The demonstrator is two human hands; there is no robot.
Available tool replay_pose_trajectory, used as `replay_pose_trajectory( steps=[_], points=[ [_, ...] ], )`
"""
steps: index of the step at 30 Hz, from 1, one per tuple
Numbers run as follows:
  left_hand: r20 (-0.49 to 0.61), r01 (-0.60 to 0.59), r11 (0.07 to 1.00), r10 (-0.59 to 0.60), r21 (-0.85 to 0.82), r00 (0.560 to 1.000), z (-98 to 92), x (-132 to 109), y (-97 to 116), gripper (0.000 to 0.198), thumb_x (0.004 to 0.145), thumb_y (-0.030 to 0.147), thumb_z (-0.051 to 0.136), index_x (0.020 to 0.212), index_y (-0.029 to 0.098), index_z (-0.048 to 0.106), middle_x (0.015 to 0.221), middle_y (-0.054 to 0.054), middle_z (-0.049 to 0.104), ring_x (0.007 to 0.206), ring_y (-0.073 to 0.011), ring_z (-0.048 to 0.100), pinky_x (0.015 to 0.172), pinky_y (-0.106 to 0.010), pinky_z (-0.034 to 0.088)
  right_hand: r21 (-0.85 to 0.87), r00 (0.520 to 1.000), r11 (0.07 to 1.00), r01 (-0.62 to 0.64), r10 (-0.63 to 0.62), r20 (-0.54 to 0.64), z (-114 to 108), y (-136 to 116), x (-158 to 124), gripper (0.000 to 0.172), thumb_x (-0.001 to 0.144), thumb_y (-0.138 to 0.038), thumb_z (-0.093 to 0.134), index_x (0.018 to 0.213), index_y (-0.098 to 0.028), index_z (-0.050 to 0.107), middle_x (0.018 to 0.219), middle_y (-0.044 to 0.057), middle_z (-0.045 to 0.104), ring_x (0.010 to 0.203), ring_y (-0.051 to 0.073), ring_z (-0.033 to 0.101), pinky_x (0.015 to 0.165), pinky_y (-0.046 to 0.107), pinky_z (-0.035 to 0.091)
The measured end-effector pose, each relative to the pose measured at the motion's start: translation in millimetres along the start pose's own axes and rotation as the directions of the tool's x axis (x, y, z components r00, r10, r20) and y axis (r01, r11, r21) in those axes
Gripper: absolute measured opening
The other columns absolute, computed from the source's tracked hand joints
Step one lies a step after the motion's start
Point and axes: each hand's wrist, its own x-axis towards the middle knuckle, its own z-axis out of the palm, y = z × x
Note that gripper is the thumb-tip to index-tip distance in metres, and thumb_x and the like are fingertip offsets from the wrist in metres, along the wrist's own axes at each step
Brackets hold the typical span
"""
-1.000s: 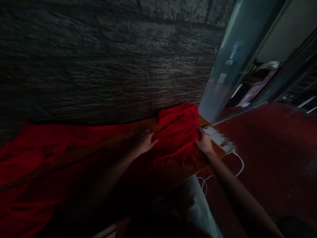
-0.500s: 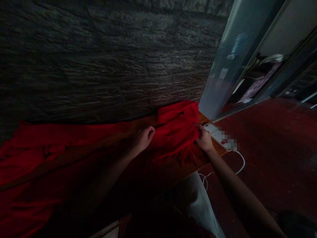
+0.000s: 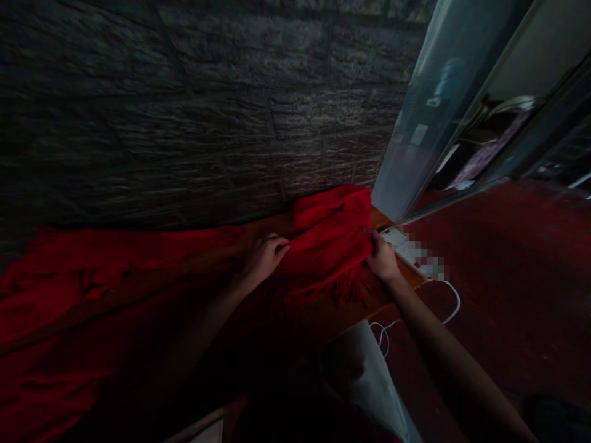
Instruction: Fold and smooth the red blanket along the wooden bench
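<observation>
A red fringed scarf (image 3: 330,246) lies folded in layers on a wooden table, its fringe hanging toward me. My right hand (image 3: 382,255) grips its right edge, with the thumb on top and the other fingers mostly out of sight beneath. At the scarf's left edge, my left hand (image 3: 268,253) has its thumb and fingertips pinched together on the cloth's border. More red cloth (image 3: 115,249), with a fringed end, stretches along the table to the left.
A grey stone-patterned wall (image 3: 221,123) rises behind the wooden table (image 3: 388,301). Right of the scarf lies a phone (image 3: 399,242), partly blurred out, near a white cable (image 3: 455,301). A glass door panel (image 3: 415,129) stands at the back right, above a red floor (image 3: 517,258).
The left hand has turned slightly and its fingers have straightened a little at the scarf's edge. The right hand keeps its hold, and the scarf lies almost the same.
</observation>
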Motion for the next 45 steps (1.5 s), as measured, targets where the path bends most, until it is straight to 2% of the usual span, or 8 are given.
replay_pose_trajectory(
  steps=[10, 15, 19, 23, 29, 35, 41, 45],
  points=[
    [-0.012, 0.028, 0.984, -0.031, -0.174, 0.999, 4.0, 3.7, -4.0, 0.023, 0.097, 0.032, 0.045, 0.101, 0.019, 0.064, 0.101, -0.006, 0.072, 0.094, -0.0188, 0.067, 0.088, -0.031, 0.050, 0.011, 1.000, 1.000, 0.003, -0.003, -0.022, 1.3, 0.2, 0.0, 0.046, 0.076, -0.016, 0.053, 0.122, -0.018, 0.059, 0.118, 0.009, 0.070, 0.104, 0.026, 0.069, 0.093, 0.037, 0.055],
    [-0.013, 0.076, 0.996, -0.077, -0.040, 0.997, 8.8, 2.4, -11.0, 0.039, 0.092, 0.034, 0.055, 0.126, 0.014, 0.055, 0.114, -0.011, 0.068, 0.106, -0.0232, 0.064, 0.097, -0.037, 0.049, 0.022, 1.000, 1.000, -0.021, 0.022, -0.009, 0.0, -1.3, 0.3, 0.047, 0.076, -0.016, 0.054, 0.122, -0.019, 0.058, 0.118, 0.009, 0.071, 0.103, 0.026, 0.069, 0.093, 0.037, 0.055],
    [-0.058, -0.081, 0.992, 0.086, 0.093, 0.995, -1.9, -11.9, 19.3, 0.049, 0.093, 0.042, 0.055, 0.131, 0.013, 0.053, 0.132, -0.015, 0.056, 0.123, -0.0270, 0.053, 0.108, -0.041, 0.041, 0.003, 1.000, 1.000, -0.022, 0.022, -0.002, -0.3, -2.2, 0.7, 0.048, 0.075, -0.016, 0.054, 0.123, -0.018, 0.058, 0.119, 0.009, 0.070, 0.105, 0.027, 0.069, 0.093, 0.037, 0.055],
    [0.072, -0.284, 0.953, 0.277, 0.109, 0.958, -0.2, -35.9, 71.7, 0.053, 0.090, 0.049, 0.059, 0.133, 0.019, 0.054, 0.135, -0.012, 0.057, 0.122, -0.0266, 0.055, 0.107, -0.040, 0.043, -0.005, 1.000, 1.000, -0.026, 0.026, 0.008, -0.5, -4.1, 1.5, 0.047, 0.075, -0.015, 0.053, 0.122, -0.018, 0.058, 0.118, 0.009, 0.070, 0.105, 0.027, 0.069, 0.094, 0.037, 0.055],
    [0.223, -0.394, 0.871, 0.338, 0.294, 0.914, 9.6, -51.6, 87.1, 0.047, 0.088, 0.004, 0.048, 0.132, 0.018, 0.059, 0.139, -0.015, 0.058, 0.125, -0.0278, 0.057, 0.103, -0.045, 0.047, 0.012, 1.000, 1.000, -0.010, 0.010, -0.002, 0.7, -2.5, 2.1, 0.048, 0.074, -0.013, 0.053, 0.121, -0.020, 0.057, 0.120, 0.008, 0.070, 0.105, 0.026, 0.069, 0.094, 0.037, 0.055],
    [0.213, -0.284, 0.877, 0.215, 0.387, 0.953, -4.3, -58.5, 60.0, 0.059, 0.084, -0.002, 0.043, 0.140, 0.016, 0.051, 0.136, -0.017, 0.060, 0.120, -0.0267, 0.062, 0.094, -0.038, 0.054, 0.011, 1.000, 1.000, -0.022, 0.022, -0.009, 2.9, 1.1, 1.3, 0.047, 0.076, -0.013, 0.052, 0.122, -0.021, 0.058, 0.118, 0.008, 0.071, 0.103, 0.026, 0.069, 0.092, 0.036, 0.056],
    [0.265, -0.155, 0.885, 0.037, 0.440, 0.964, -8.4, -57.4, 67.2, 0.053, 0.087, 0.002, 0.044, 0.137, 0.017, 0.055, 0.129, -0.016, 0.065, 0.110, -0.0260, 0.067, 0.086, -0.036, 0.056, 0.025, 1.000, 1.000, -0.012, 0.012, -0.004, 3.7, 2.5, 1.2, 0.049, 0.075, -0.011, 0.051, 0.123, -0.018, 0.058, 0.119, 0.009, 0.070, 0.101, 0.026, 0.070, 0.091, 0.036, 0.055],
    [0.194, 0.020, 0.869, -0.133, 0.494, 0.972, -40.1, -35.9, 66.8, 0.046, 0.088, 0.009, 0.049, 0.132, 0.021, 0.060, 0.114, -0.015, 0.072, 0.094, -0.0306, 0.071, 0.081, -0.045, 0.056, 0.012, 1.000, 1.000, -0.016, 0.016, 0.000, 3.4, 2.4, 0.9, 0.056, 0.070, -0.009, 0.049, 0.124, -0.018, 0.058, 0.115, 0.009, 0.071, 0.091, 0.025, 0.071, 0.086, 0.036, 0.056]
  ],
)
